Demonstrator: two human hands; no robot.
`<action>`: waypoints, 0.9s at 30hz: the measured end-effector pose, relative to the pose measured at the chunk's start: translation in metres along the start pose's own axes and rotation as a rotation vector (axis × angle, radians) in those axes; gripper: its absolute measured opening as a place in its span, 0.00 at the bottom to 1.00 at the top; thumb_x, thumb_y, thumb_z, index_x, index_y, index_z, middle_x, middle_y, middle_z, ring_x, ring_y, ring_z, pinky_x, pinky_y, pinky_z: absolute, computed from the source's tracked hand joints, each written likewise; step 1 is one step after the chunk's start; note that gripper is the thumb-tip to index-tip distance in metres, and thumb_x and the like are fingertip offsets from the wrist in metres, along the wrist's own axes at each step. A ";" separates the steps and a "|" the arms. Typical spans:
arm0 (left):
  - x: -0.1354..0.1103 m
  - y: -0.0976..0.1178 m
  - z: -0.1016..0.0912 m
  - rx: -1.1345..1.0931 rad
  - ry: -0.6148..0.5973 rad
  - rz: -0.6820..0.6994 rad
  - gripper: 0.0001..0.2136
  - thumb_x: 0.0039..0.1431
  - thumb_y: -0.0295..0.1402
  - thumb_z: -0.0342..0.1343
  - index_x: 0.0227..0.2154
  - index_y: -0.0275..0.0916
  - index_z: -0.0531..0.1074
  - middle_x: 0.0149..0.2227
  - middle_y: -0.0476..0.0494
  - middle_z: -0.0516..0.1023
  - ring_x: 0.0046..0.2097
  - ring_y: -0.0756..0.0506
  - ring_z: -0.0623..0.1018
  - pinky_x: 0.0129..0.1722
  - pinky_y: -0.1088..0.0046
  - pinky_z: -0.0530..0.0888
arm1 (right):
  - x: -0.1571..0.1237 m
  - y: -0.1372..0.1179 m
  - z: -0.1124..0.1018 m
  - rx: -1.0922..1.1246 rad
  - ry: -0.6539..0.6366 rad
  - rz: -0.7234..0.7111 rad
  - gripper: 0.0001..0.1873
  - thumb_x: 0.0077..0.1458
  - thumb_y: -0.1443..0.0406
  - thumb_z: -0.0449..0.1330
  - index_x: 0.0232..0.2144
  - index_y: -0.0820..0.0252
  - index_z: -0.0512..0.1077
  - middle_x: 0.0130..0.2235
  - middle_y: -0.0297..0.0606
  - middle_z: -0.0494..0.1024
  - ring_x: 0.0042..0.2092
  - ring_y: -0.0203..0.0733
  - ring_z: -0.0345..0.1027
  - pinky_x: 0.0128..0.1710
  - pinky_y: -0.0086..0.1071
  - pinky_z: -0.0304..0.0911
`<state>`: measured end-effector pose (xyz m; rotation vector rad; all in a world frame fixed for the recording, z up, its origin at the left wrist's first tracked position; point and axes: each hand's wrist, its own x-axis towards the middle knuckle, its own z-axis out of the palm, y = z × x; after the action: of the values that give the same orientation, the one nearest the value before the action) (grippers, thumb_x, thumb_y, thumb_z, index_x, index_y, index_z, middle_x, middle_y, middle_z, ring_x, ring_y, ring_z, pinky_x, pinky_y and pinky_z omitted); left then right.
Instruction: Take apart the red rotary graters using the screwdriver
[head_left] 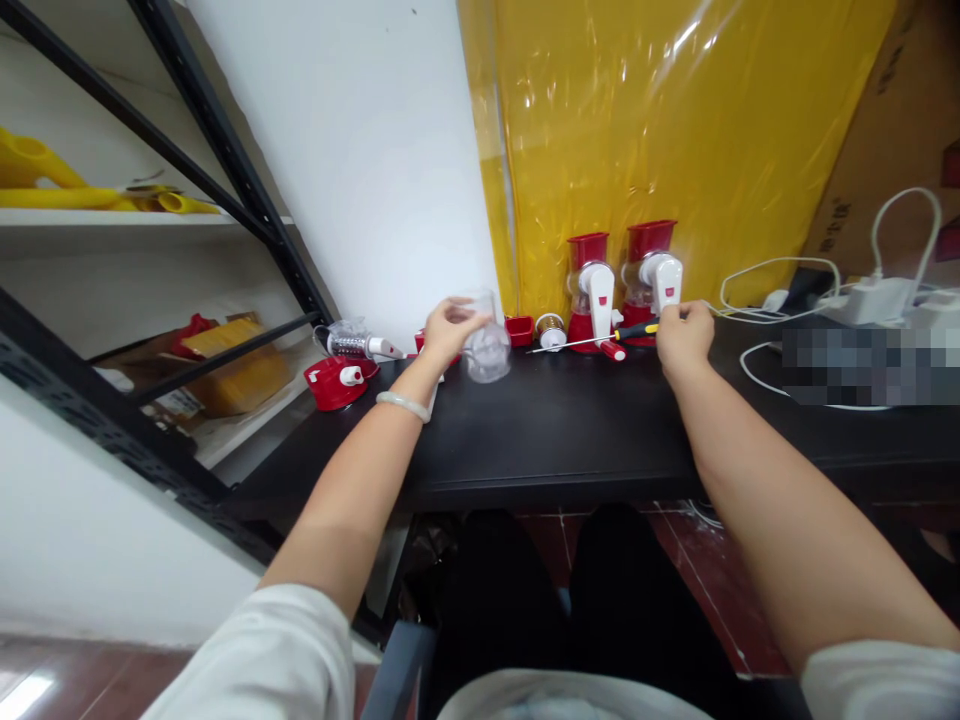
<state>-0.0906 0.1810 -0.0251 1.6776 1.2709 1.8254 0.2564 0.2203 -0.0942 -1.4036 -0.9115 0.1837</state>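
Fingers of left hand grip clear plastic part; those of right hand grip screwdriver; cardboard lettering illegible.

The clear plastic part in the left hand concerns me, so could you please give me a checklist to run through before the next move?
1. Left hand grips the clear plastic part: ok.
2. The part's rim is undamaged: cannot tell, it is blurred.
3. Right hand has the yellow-and-black-handled screwdriver: ok, apparently by the handle end, though the fingertips are hidden.
4. Both red-and-white crank grinders, left and right, are upright: ok.
5. Thin white cable is free of the right hand: cannot tell, it runs close by.
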 end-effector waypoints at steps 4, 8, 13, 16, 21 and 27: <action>-0.006 -0.004 0.001 0.019 -0.025 -0.035 0.23 0.36 0.39 0.71 0.36 0.35 0.73 0.30 0.44 0.78 0.35 0.45 0.78 0.39 0.69 0.73 | -0.001 0.000 0.000 -0.013 -0.006 -0.002 0.03 0.50 0.65 0.54 0.26 0.55 0.61 0.29 0.34 0.66 0.33 0.40 0.58 0.39 0.35 0.56; -0.011 -0.013 0.000 0.009 -0.015 -0.062 0.23 0.37 0.40 0.70 0.37 0.35 0.73 0.29 0.44 0.78 0.34 0.46 0.78 0.38 0.69 0.73 | -0.001 -0.001 0.000 -0.014 -0.021 -0.006 0.03 0.50 0.66 0.54 0.26 0.55 0.61 0.28 0.34 0.66 0.33 0.40 0.58 0.39 0.34 0.55; -0.014 -0.025 0.005 0.014 -0.035 -0.070 0.24 0.36 0.41 0.70 0.38 0.35 0.73 0.30 0.44 0.79 0.34 0.46 0.78 0.37 0.69 0.74 | -0.003 -0.004 -0.002 -0.014 -0.035 -0.012 0.05 0.51 0.66 0.54 0.25 0.55 0.60 0.28 0.33 0.66 0.32 0.40 0.58 0.39 0.34 0.55; -0.010 -0.025 0.007 -0.001 -0.027 -0.070 0.24 0.37 0.41 0.70 0.37 0.35 0.74 0.32 0.42 0.79 0.36 0.45 0.78 0.36 0.70 0.73 | -0.004 -0.004 -0.002 -0.018 -0.033 -0.012 0.04 0.51 0.66 0.54 0.26 0.55 0.61 0.28 0.33 0.65 0.32 0.40 0.58 0.39 0.34 0.54; -0.002 -0.018 -0.005 0.040 0.103 -0.185 0.24 0.37 0.45 0.69 0.37 0.37 0.75 0.33 0.45 0.76 0.32 0.49 0.75 0.31 0.74 0.71 | -0.004 -0.004 -0.003 -0.023 -0.038 -0.021 0.04 0.50 0.67 0.54 0.25 0.55 0.61 0.28 0.33 0.65 0.32 0.40 0.57 0.39 0.34 0.55; -0.006 -0.010 -0.014 -0.076 0.172 -0.339 0.27 0.33 0.48 0.70 0.37 0.38 0.74 0.29 0.47 0.75 0.28 0.50 0.72 0.25 0.76 0.67 | -0.007 -0.008 -0.004 -0.021 -0.037 -0.028 0.05 0.50 0.67 0.54 0.25 0.55 0.61 0.28 0.33 0.65 0.32 0.41 0.58 0.40 0.35 0.56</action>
<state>-0.1052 0.1769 -0.0352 1.1994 1.4339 1.8113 0.2512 0.2110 -0.0898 -1.4098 -0.9656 0.1797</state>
